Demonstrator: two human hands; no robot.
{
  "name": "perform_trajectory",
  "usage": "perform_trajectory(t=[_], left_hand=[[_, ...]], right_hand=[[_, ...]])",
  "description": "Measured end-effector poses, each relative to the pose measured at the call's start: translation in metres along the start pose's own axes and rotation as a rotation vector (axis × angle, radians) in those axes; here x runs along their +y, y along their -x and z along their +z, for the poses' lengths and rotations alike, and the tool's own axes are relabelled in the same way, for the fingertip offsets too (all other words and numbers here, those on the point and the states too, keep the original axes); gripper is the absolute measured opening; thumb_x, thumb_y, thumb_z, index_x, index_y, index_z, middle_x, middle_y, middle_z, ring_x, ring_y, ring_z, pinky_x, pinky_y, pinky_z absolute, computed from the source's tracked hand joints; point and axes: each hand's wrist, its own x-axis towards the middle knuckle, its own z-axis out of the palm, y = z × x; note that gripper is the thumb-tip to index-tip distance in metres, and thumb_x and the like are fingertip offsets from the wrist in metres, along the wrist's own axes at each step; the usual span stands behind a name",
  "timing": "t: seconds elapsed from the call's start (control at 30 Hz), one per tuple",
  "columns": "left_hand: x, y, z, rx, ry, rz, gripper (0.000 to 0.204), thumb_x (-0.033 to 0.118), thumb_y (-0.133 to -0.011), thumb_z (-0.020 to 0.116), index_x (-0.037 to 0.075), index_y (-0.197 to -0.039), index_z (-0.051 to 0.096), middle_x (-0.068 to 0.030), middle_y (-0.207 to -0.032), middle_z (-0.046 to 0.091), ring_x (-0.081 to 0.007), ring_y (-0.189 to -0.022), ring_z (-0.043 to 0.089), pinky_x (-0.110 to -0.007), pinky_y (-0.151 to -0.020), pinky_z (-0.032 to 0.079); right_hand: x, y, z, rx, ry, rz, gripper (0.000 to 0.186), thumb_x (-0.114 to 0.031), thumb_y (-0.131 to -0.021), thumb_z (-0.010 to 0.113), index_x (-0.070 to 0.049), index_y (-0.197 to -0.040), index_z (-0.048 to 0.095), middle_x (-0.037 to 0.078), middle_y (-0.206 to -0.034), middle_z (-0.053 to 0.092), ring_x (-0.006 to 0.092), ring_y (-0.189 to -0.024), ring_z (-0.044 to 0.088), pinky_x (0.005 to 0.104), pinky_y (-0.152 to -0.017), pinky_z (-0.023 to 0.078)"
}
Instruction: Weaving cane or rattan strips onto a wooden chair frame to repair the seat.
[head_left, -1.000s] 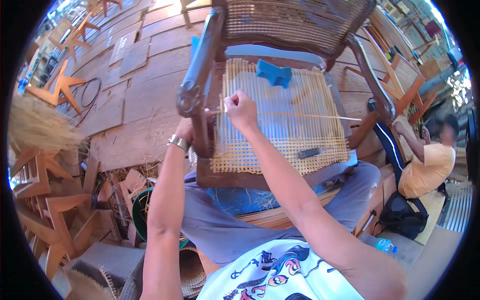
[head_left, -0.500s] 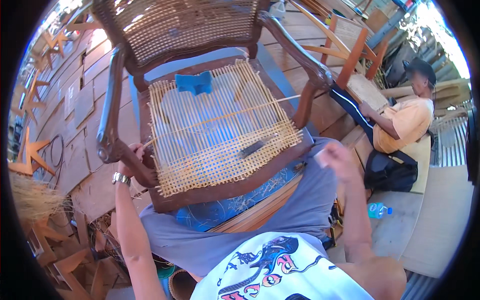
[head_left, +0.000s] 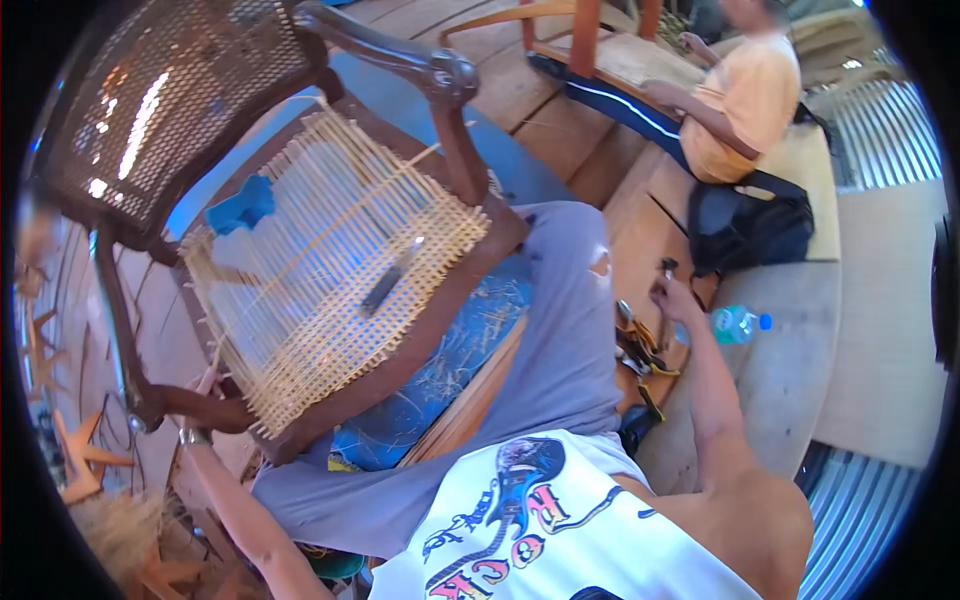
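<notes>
A brown wooden armchair (head_left: 458, 150) stands in front of me, its seat half woven with pale cane (head_left: 320, 360). One loose cane strand (head_left: 350, 212) runs crosswise over the lengthwise strands and sticks out past the far right edge. At the seat's left edge, beside the chair's arm, my left hand (head_left: 203, 388) is closed on the strand's end; part of it is hidden. On the weave lie a dark oblong piece (head_left: 382, 290) and a crumpled blue piece (head_left: 240, 205). My right hand (head_left: 677, 300), out to the right, is closed around a small dark-headed tool (head_left: 668, 266).
Hand tools with yellow-and-black handles (head_left: 645, 350) lie by my right thigh. A bottle of greenish liquid (head_left: 738, 324) and a black bag (head_left: 750, 225) are on the boards at right. Another person in an orange shirt (head_left: 745, 95) sits beyond, working at another chair.
My view has swung to the right, so the chair appears tilted and further left. My right hand has moved from near my knee to the tools on the right and closed on one.
</notes>
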Motion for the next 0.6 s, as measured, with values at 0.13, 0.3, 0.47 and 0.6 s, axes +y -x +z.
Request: perform_trajectory(t=[0.13,0.3,0.47,0.6], left_hand=[[-0.003,-0.024,0.010,-0.056,0.254,-0.131,0.031,0.037,-0.088,0.068,0.007,-0.084,0.069,0.0047,-0.067,0.057,-0.0062,-0.059,0.048,-0.025,-0.051,0.037],[0.007,0.013,0.013,0.081,0.073,-0.006,0.029,0.038,-0.086,0.069,0.009,-0.088,0.070,0.0046,-0.072,0.061,-0.0064,-0.066,0.050,-0.026,-0.058,0.041],[-0.022,0.017,0.009,0.084,0.173,-0.041,0.029,0.037,-0.089,0.067,0.008,-0.090,0.068,0.0038,-0.071,0.061,-0.0071,-0.059,0.051,-0.024,-0.052,0.041],[0.024,-0.006,0.031,-0.057,0.279,0.010,0.039,0.042,-0.095,0.057,0.004,-0.096,0.069,0.0020,-0.074,0.063,-0.0072,-0.063,0.053,-0.023,-0.056,0.042]], right_hand=[[0.036,-0.003,0.011,-0.284,0.236,-0.062,0.025,-0.015,-0.082,0.069,-0.005,-0.104,0.068,0.015,-0.088,0.069,0.0237,-0.081,0.066,0.0352,-0.075,0.052],[-0.094,-0.060,-0.037,0.047,-0.008,-0.047,0.031,-0.019,-0.086,0.068,0.001,-0.110,0.065,0.015,-0.093,0.068,0.0222,-0.077,0.064,0.0337,-0.072,0.052],[-0.275,-0.154,-0.071,0.042,-0.503,-0.481,0.030,-0.021,-0.095,0.059,-0.003,-0.118,0.062,0.002,-0.087,0.062,0.0085,-0.073,0.059,0.0241,-0.064,0.048],[-0.324,-0.260,-0.073,-0.058,-0.006,-0.437,0.037,-0.026,-0.097,0.055,-0.003,-0.126,0.056,0.007,-0.100,0.063,0.0150,-0.082,0.062,0.0308,-0.075,0.052]])
